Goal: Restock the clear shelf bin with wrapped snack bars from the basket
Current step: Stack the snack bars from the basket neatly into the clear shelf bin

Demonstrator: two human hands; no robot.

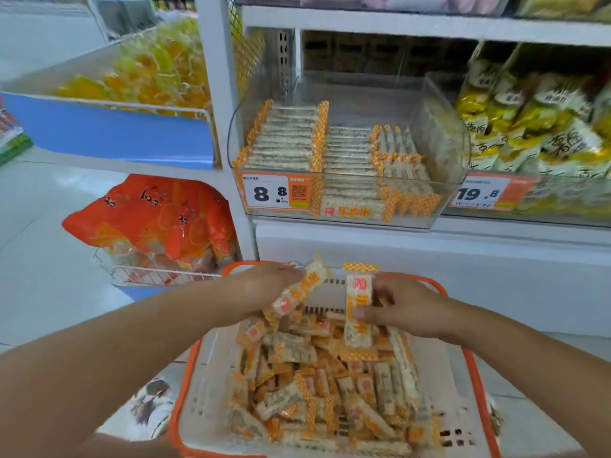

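Observation:
A white basket with an orange rim (476, 378) sits low in front of me, holding a loose heap of several orange-and-white wrapped snack bars (317, 388). My left hand (264, 285) holds one bar (302, 289) tilted up to the right above the heap. My right hand (403, 305) grips another bar (358, 309) upright, its orange end pointing up. Both hands hover over the basket's far half. Above, on the shelf, the clear bin (439, 140) contains neat rows of the same bars (287, 140), stacked higher on its left side.
Price tags reading 8.8 (272, 192) and 19.8 (486, 192) hang on the bin fronts. Yellow snack bags (535, 127) fill the bin to the right. An orange bag (152, 219) lies in a wire rack at left, below a blue-fronted tray of yellow packets (139, 77).

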